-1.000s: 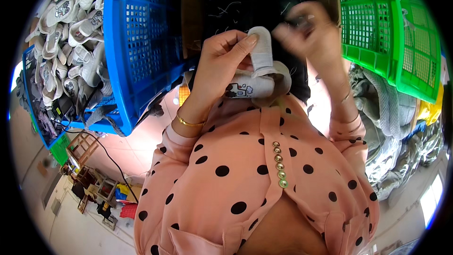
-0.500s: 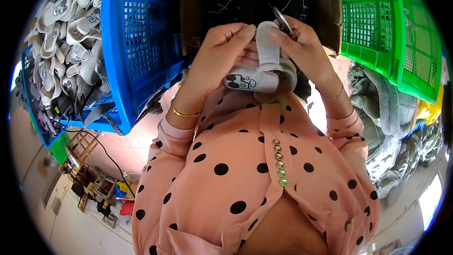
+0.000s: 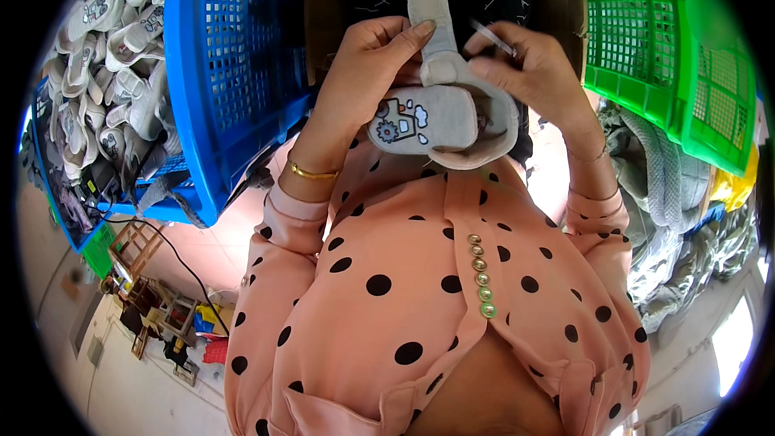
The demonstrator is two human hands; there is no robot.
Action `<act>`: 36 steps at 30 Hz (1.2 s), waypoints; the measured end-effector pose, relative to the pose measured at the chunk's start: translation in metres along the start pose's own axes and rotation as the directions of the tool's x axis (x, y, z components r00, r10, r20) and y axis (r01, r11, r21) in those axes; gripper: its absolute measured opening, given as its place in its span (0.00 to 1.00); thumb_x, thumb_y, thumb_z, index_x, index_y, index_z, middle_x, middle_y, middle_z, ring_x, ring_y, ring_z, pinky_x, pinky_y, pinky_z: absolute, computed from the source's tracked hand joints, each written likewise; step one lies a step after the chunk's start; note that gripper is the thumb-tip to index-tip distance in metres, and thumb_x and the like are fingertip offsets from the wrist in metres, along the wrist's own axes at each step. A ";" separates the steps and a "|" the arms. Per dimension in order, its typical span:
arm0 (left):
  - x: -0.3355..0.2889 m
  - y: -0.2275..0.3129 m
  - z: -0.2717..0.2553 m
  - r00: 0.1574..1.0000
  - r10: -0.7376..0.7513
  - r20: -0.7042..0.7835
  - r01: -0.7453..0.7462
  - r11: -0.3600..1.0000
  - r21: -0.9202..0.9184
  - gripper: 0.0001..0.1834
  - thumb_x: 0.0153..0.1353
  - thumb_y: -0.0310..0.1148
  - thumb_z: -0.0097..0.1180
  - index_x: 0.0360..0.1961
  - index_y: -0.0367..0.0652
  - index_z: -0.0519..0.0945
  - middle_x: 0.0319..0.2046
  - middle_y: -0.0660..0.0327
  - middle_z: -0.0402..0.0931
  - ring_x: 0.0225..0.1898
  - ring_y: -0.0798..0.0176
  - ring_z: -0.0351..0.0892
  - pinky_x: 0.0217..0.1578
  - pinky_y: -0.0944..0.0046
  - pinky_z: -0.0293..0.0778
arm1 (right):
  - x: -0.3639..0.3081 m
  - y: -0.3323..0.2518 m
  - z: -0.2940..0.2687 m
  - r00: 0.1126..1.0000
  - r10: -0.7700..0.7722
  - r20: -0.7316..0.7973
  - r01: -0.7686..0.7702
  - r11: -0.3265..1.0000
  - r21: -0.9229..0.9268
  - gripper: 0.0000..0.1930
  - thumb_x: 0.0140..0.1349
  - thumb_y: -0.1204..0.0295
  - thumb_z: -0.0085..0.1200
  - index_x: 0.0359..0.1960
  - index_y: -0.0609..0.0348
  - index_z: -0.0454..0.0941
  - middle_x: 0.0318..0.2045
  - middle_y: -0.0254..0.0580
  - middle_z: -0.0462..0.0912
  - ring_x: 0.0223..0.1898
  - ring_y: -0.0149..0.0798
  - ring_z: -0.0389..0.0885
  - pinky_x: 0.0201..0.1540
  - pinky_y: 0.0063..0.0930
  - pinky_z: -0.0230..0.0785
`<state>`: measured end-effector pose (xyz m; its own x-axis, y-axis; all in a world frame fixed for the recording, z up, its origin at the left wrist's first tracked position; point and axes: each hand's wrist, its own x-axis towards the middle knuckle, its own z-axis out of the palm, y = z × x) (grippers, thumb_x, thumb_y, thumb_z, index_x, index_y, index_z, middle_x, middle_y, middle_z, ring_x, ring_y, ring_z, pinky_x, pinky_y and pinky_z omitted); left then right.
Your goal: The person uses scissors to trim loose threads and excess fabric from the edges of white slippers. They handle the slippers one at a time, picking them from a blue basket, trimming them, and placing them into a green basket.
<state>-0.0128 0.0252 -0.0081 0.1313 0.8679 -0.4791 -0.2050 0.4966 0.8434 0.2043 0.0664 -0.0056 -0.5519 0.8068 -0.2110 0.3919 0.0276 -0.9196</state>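
Observation:
A small pale grey fabric shoe [image 3: 494, 133] with a printed vehicle picture on its upper hangs in front of my chest. Its wide strap [image 3: 429, 5] sticks up and away from me. My left hand [image 3: 371, 69] is closed on the shoe, its thumb and fingers pinching the strap's edge. Just right of the shoe, my right hand [image 3: 537, 69] is closed around small scissors [image 3: 494, 37]; their thin silvery blade points up and left, and the handles are mostly hidden in the palm.
A blue plastic crate [image 3: 230, 73] stands at my left, beside a heap of similar shoes [image 3: 121, 73]. Green crates [image 3: 638, 32] stand at my right above grey fabric pieces [image 3: 666, 186]. Loose threads lie on the dark cloth ahead, between brown box sides.
The shoe has turned so its opening and printed upper show more, and the strap now stands up. My right hand has come off the strap and moved right with the scissors.

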 end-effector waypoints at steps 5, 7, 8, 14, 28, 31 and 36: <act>-0.001 -0.007 -0.002 0.999 0.016 0.033 -0.017 0.999 0.035 0.17 0.64 0.42 0.59 0.38 0.35 0.82 0.28 0.59 0.82 0.29 0.72 0.83 0.32 0.74 0.80 | -0.007 0.000 0.009 0.992 0.101 0.071 -0.111 0.983 0.143 0.15 0.60 0.66 0.64 0.38 0.68 0.79 0.24 0.33 0.78 0.28 0.19 0.69 0.32 0.18 0.69; -0.007 0.000 0.000 0.999 -0.007 0.047 0.006 1.000 0.017 0.17 0.64 0.41 0.60 0.39 0.35 0.82 0.28 0.59 0.82 0.30 0.70 0.84 0.33 0.73 0.81 | -0.008 0.001 0.007 0.990 0.088 0.108 -0.104 0.982 0.160 0.15 0.60 0.66 0.63 0.39 0.68 0.79 0.24 0.33 0.78 0.28 0.19 0.69 0.32 0.18 0.69; -0.011 0.004 0.000 0.998 -0.017 0.054 0.016 1.000 0.008 0.17 0.63 0.41 0.60 0.40 0.35 0.82 0.29 0.59 0.82 0.30 0.70 0.84 0.34 0.72 0.81 | -0.008 0.001 0.007 0.989 0.080 0.126 -0.100 0.981 0.167 0.15 0.61 0.66 0.63 0.39 0.68 0.79 0.24 0.33 0.78 0.28 0.19 0.69 0.32 0.18 0.69; -0.020 -0.005 -0.001 0.995 -0.050 0.089 0.037 0.990 0.139 0.17 0.63 0.39 0.61 0.43 0.33 0.81 0.31 0.58 0.83 0.30 0.68 0.84 0.33 0.71 0.82 | -0.013 0.021 0.022 0.988 -0.063 0.138 0.053 0.996 0.074 0.18 0.61 0.59 0.61 0.38 0.66 0.78 0.23 0.40 0.79 0.25 0.25 0.74 0.29 0.19 0.69; -0.044 -0.011 0.007 0.995 0.019 -0.101 -0.010 0.996 0.085 0.13 0.61 0.35 0.64 0.36 0.33 0.84 0.26 0.58 0.83 0.25 0.70 0.84 0.28 0.75 0.80 | -0.039 -0.017 0.021 0.903 -0.422 0.084 0.345 0.594 -0.727 0.21 0.57 0.49 0.57 0.25 0.53 0.70 0.15 0.34 0.70 0.18 0.38 0.74 0.20 0.31 0.64; -0.046 -0.008 0.009 0.996 0.043 -0.083 -0.037 0.997 0.071 0.12 0.61 0.35 0.64 0.36 0.34 0.84 0.25 0.60 0.82 0.24 0.72 0.82 0.27 0.75 0.79 | -0.038 -0.019 0.021 0.900 -0.426 0.092 0.357 0.602 -0.714 0.19 0.57 0.51 0.58 0.26 0.54 0.71 0.14 0.35 0.70 0.18 0.39 0.73 0.21 0.32 0.64; -0.045 -0.010 0.013 0.993 0.079 -0.085 -0.072 0.994 0.085 0.11 0.60 0.35 0.64 0.34 0.35 0.85 0.24 0.61 0.82 0.23 0.74 0.81 0.25 0.76 0.78 | -0.038 -0.020 0.021 0.909 -0.405 0.101 0.356 0.625 -0.695 0.19 0.58 0.51 0.58 0.25 0.54 0.71 0.15 0.35 0.70 0.18 0.38 0.73 0.21 0.31 0.64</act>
<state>-0.0044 -0.0191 0.0086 0.0320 0.9023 -0.4299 -0.1302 0.4302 0.8933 0.2018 0.0231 0.0136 -0.7347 0.6623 0.1469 0.5599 0.7143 -0.4199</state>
